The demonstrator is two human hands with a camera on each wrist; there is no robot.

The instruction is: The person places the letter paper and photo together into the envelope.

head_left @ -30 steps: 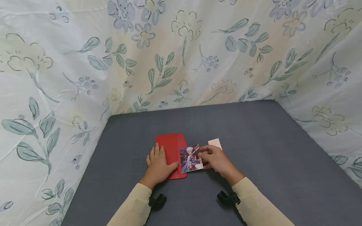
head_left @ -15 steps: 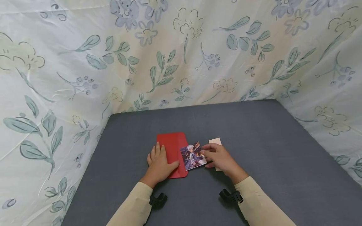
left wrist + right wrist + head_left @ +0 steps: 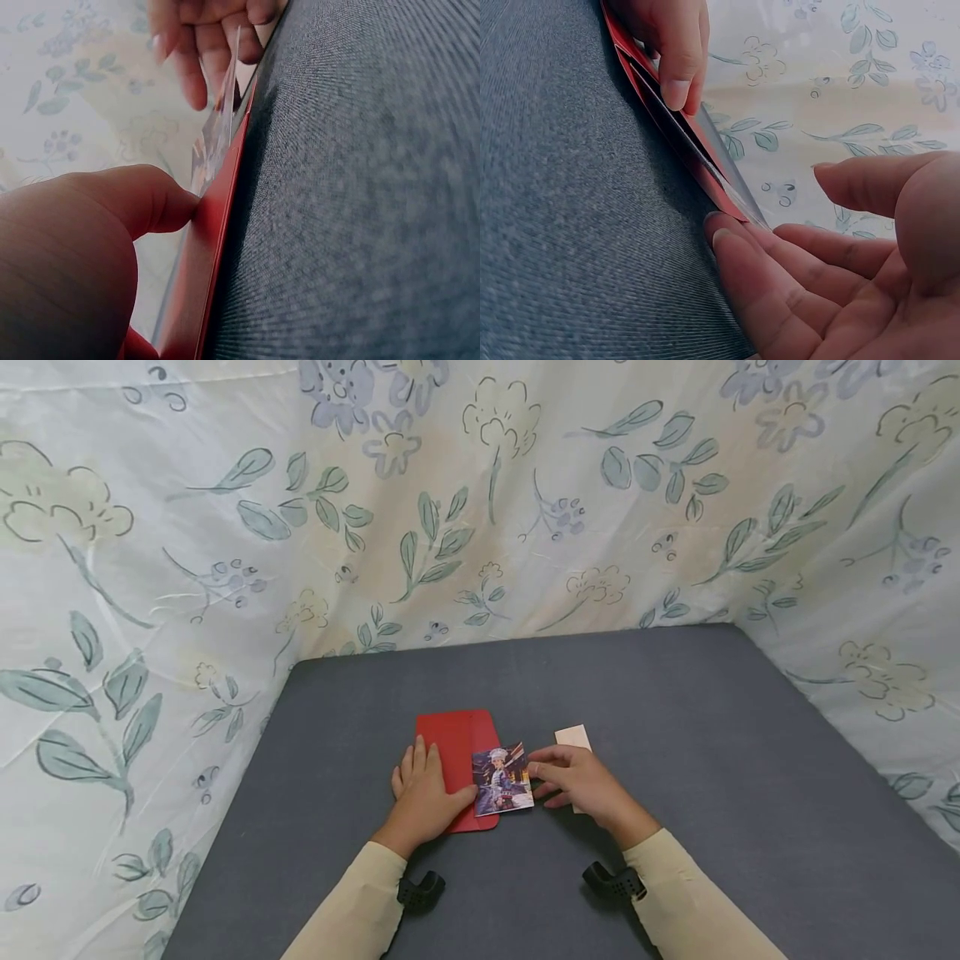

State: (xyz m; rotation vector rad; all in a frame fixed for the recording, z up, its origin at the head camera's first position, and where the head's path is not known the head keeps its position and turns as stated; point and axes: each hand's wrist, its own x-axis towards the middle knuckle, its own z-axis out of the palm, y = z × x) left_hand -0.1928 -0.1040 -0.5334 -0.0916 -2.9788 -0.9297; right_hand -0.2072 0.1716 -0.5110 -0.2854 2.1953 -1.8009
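Observation:
A red envelope [image 3: 450,735] lies on the dark table, its flap side to the right. My left hand [image 3: 420,793] rests on it with fingers spread, the thumb [image 3: 169,206] touching the red paper near the envelope's mouth. A small glossy photo [image 3: 502,781] of a figure in a white hat lies over the flap, its left edge at the mouth. Whether that edge is inside is unclear. My right hand [image 3: 581,781] is at the photo's right edge; in the right wrist view its thumb stands apart and its fingertips touch the flap end.
A cream card [image 3: 573,737] lies partly under my right hand. The grey-blue table [image 3: 675,718] extends around, bordered by a floral curtain [image 3: 525,527] at the back and both sides. Black straps with cameras sit on both wrists.
The photo first shifted right and tilted, then moved back left and straightened over the envelope's flap. My right fingers have loosened from its edge. The left hand stays on the envelope.

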